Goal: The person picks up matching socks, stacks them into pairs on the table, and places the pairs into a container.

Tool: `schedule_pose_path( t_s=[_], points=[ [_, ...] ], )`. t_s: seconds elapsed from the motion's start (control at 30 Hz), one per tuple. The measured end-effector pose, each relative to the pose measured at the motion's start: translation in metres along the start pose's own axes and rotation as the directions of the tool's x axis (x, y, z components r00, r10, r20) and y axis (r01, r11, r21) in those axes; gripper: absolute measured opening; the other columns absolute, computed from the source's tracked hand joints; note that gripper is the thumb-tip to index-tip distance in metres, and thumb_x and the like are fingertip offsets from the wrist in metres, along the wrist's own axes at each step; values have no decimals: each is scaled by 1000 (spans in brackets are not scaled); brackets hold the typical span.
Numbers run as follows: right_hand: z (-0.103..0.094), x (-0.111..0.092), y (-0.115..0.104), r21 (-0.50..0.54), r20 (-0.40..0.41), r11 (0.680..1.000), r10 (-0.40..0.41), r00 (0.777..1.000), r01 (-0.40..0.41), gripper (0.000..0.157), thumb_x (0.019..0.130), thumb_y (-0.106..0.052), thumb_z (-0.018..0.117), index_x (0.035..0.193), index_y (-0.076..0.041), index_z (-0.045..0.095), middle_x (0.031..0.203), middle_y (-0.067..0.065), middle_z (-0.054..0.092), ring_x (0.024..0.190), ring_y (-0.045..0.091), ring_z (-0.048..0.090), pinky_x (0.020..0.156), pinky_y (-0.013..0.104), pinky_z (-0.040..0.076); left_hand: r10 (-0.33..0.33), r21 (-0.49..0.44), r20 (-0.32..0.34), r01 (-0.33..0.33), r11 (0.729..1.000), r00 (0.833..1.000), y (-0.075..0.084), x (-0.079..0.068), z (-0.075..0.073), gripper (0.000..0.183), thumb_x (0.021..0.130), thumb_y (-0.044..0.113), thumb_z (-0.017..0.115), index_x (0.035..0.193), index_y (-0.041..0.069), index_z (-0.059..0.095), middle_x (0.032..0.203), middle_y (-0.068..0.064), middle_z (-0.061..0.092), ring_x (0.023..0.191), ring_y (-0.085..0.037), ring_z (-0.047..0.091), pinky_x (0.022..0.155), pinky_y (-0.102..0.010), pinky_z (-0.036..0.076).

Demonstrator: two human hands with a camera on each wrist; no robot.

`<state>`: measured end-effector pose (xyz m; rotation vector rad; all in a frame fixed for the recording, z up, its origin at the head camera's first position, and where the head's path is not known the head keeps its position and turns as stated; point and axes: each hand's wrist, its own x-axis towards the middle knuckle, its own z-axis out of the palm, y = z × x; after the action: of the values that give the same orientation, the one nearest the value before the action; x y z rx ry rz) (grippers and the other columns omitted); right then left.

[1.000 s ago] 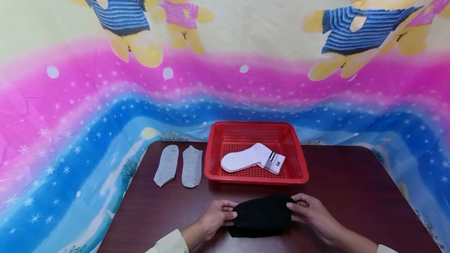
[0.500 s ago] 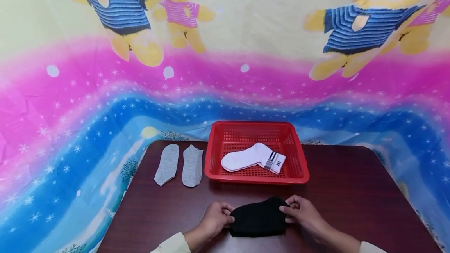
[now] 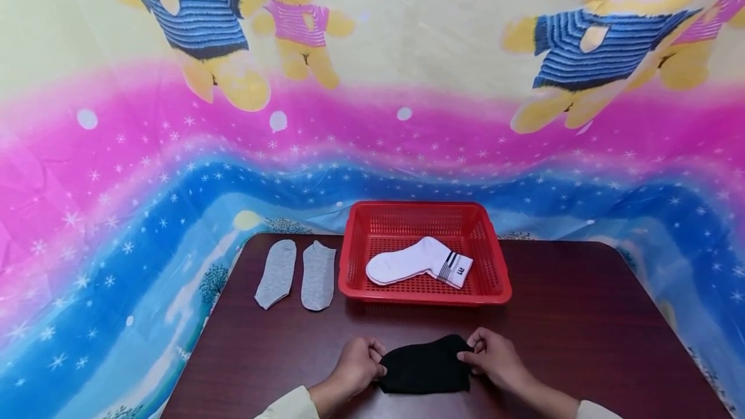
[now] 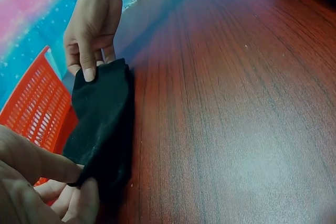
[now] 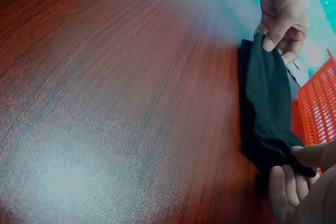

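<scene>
One left hand (image 3: 356,365), one right hand (image 3: 495,355) pinching black sock (image 3: 425,367), well short of far edge of wood-grain surface (image 3: 582,315); bear-print cloth (image 3: 372,141) beyond.

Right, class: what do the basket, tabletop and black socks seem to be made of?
Red basket: probably moulded plastic, slightly shiny, from its regular perforations and smooth rim.
Tabletop: glossy wood or wood-look laminate, from grain streaks and bright reflections.
Black socks: likely matte knit fabric, from their soft creases and dull surface; fibre unclear.
</scene>
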<state>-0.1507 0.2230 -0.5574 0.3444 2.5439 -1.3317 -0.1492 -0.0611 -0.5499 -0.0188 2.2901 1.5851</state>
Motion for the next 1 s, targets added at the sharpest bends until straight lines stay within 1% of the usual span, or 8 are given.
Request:
schedule_pose_path(
  t_s=[0.27, 0.4, 0.5, 0.57, 0.7, 0.87, 0.93, 1.0],
  points=[
    [2, 1, 8, -68, -7, 997, -36, 999, 35, 31, 76, -7, 86, 86, -7, 57, 75, 2, 55, 59, 15, 59, 55, 27, 50, 74, 87, -23, -72, 994, 997, -7, 2, 2, 33, 60, -21, 69, 84, 1, 62, 71, -5, 55, 64, -11, 48, 56, -21, 41],
    [2, 1, 8, -142, -29, 986, -87, 996, 82, 34, 74, -11, 89, 84, -10, 56, 76, -1, 54, 63, 11, 51, 60, 23, 42, 113, 91, -22, -110, 990, 993, -11, 3, 3, 35, 58, -22, 69, 84, 1, 61, 71, -4, 54, 64, -9, 46, 57, -20, 41],
    [3, 0, 9, -179, -43, 976, -137, 990, 127, 37, 72, -12, 90, 84, -11, 55, 77, -2, 54, 66, 8, 46, 64, 22, 39, 156, 130, -16, -153, 980, 988, -13, 4, 4, 35, 59, -21, 69, 84, 2, 61, 71, -3, 54, 64, -5, 46, 58, -20, 42],
    [3, 0, 9, -209, -49, 966, -166, 985, 152, 39, 72, -13, 91, 84, -12, 54, 77, -3, 54, 67, 7, 45, 65, 22, 38, 193, 179, -4, -189, 966, 981, -15, 5, 4, 35, 60, -20, 69, 84, 3, 62, 72, -1, 54, 65, -2, 45, 59, -19, 42],
    [3, 1, 11, -268, -61, 948, -197, 978, 174, 43, 71, -17, 92, 88, -13, 53, 81, -3, 55, 71, 7, 46, 65, 24, 40, 248, 299, 32, -246, 922, 968, -16, 5, 3, 33, 62, -15, 71, 86, 6, 62, 75, 2, 55, 68, 1, 45, 63, -20, 42],
    [0, 4, 9, -273, -68, 940, -231, 970, 205, 45, 74, -23, 92, 97, -9, 56, 88, 1, 54, 76, 10, 47, 67, 25, 41, 239, 390, 58, -242, 889, 969, -9, 6, 0, 33, 65, -7, 71, 95, 6, 65, 80, 2, 57, 75, -4, 48, 69, -25, 43],
    [-2, 4, 8, -277, -50, 934, -247, 968, 224, 47, 73, -26, 92, 100, -8, 58, 89, 1, 57, 77, 11, 48, 69, 26, 43, 234, 405, 64, -239, 882, 970, -6, 5, 0, 34, 67, -5, 72, 99, 4, 65, 82, 1, 57, 77, -7, 50, 70, -27, 45],
    [-2, 5, 7, -302, -16, 926, -245, 969, 229, 49, 72, -27, 93, 104, -8, 60, 90, 0, 59, 81, 11, 50, 73, 28, 45, 253, 442, 72, -258, 859, 965, -3, 4, 2, 35, 68, -3, 75, 101, 4, 66, 83, -1, 59, 79, -10, 52, 72, -28, 46]
  ],
)
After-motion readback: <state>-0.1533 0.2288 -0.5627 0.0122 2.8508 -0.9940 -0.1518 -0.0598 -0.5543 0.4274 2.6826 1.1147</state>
